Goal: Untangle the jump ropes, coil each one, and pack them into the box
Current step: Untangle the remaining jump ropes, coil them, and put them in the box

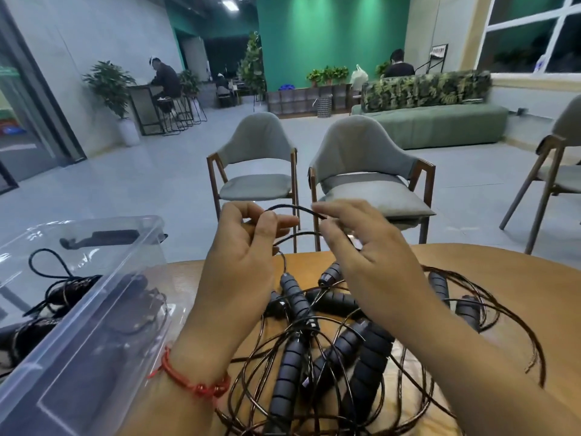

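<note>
The jump ropes lie as one heap of crossed cords and grey handles on the wooden table, under your wrists, so untangling looks barely begun. You hold one black cord raised above it: your left hand pinches one end of its arc, your right hand pinches the other, hands near together. The clear box sits just left; dark cord shows through it, whether packed inside I cannot tell. Coiling remains.
</note>
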Demonstrator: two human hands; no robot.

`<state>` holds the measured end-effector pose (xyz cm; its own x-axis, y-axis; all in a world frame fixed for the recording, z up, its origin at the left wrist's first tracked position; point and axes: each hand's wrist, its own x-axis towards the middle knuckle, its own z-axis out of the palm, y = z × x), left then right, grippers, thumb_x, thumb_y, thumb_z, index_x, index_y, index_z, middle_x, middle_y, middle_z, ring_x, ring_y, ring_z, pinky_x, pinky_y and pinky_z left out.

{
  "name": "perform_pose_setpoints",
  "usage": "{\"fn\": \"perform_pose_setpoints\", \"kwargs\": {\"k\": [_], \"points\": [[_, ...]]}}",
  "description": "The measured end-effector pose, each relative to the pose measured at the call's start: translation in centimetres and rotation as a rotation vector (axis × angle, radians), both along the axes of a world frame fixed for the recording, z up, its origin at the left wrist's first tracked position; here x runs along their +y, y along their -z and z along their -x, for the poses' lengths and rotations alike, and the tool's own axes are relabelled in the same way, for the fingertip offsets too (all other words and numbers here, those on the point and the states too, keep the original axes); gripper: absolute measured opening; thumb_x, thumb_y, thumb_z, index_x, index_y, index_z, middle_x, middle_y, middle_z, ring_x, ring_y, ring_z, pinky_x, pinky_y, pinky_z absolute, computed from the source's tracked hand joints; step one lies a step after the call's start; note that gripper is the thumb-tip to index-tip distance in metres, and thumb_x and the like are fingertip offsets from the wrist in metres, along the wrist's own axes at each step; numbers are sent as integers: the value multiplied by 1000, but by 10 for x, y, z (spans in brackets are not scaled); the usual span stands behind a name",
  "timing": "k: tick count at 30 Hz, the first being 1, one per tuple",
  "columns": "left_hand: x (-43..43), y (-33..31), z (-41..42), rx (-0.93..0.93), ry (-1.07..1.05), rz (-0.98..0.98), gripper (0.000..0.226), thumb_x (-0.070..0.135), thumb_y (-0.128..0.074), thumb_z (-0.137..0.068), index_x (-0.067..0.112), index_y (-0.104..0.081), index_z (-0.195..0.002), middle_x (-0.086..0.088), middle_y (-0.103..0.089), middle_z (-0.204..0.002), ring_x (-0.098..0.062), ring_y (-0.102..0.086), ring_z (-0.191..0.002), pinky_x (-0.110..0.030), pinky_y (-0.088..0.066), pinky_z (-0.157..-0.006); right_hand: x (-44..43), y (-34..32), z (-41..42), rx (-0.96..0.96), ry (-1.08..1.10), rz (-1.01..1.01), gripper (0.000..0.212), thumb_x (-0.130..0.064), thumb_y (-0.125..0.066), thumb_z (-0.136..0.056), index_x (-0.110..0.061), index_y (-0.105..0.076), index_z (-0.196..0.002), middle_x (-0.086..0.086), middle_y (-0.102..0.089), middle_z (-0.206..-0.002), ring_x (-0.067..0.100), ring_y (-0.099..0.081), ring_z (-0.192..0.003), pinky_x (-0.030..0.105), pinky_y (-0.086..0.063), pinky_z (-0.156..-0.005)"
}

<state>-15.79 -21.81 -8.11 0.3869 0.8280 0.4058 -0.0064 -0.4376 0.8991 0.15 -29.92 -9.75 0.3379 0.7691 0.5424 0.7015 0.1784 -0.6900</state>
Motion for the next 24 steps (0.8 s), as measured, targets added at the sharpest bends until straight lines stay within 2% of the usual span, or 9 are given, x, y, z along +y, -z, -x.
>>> {"fn": "perform_pose_setpoints", "kwargs": {"k": [4,6,9,12,14,16,20,22,24], "points": [[-10,-6,3,4,56,-147,8,29,-51,-110,23,-54,-114,10,-80,-103,-11,-76,-100,-33,-64,-76,-9,-7,-4,33,-71,-48,13,-33,-65,-106,-32,-74,-114,-17,-74,-99,3,-69,-103,18,-52,-89],[-11,-11,7,5,56,-181,9,28,-56,-109,21,-57,-114,4,-79,-95,-17,-77,-85,-31,-63,-65,-10,-12,-5,154,-136,-103,12,-34,-65,-105,-29,-76,-108,-9,-73,-85,9,-72,-82,29,-59,-77],[-5,-13,15,165,170,-61,13,31,-57,-107,22,-65,-111,-2,-78,-90,-22,-75,-75,-42,-63,-66,-11,-18,-11,327,-164,-161,15,-36,-65,-104,-29,-77,-109,0,-64,-74,23,-58,-64,45,-51,-59],[2,-7,19,436,378,37,19,34,-53,-108,28,-70,-116,3,-79,-104,-18,-78,-93,-47,-65,-79,-12,-23,-17,479,-210,-161,16,-33,-64,-106,-26,-78,-110,6,-58,-73,23,-50,-59,40,-44,-55],[-2,-3,14,428,435,42,24,36,-51,-109,33,-69,-124,11,-76,-118,-12,-74,-110,-46,-65,-85,-13,-24,-15,488,-261,-130,18,-34,-64,-105,-25,-79,-110,6,-65,-79,20,-61,-68,38,-53,-64],[-8,0,5,369,402,30,29,42,-47,-110,35,-69,-127,16,-74,-121,-7,-72,-112,-43,-65,-86,-14,-22,-11,473,-311,-95,22,-38,-66,-100,-27,-81,-111,2,-76,-94,18,-73,-92,47,-61,-88],[-14,3,-1,291,143,-149,27,49,-49,-107,34,-70,-100,11,-73,-93,-8,-71,-85,-28,-58,-68,-11,-17,-9,553,-382,-48,26,-40,-71,-94,-29,-83,-114,2,-78,-118,22,-70,-122,58,-55,-105],[-14,2,2,277,33,-254,14,50,-55,-104,43,-66,-111,17,-68,-100,-3,-68,-93,-19,-54,-66,-10,-17,-10,617,-410,-42,25,-35,-69,-96,-25,-83,-114,2,-78,-120,20,-70,-122,55,-56,-104],[-14,3,2,381,69,-271,31,53,-55,-104,57,-54,-134,23,-63,-123,1,-63,-109,-16,-49,-78,-10,-16,-12,648,-430,-71,23,-30,-67,-98,-24,-82,-114,4,-78,-120,23,-71,-122,55,-53,-108]]}}
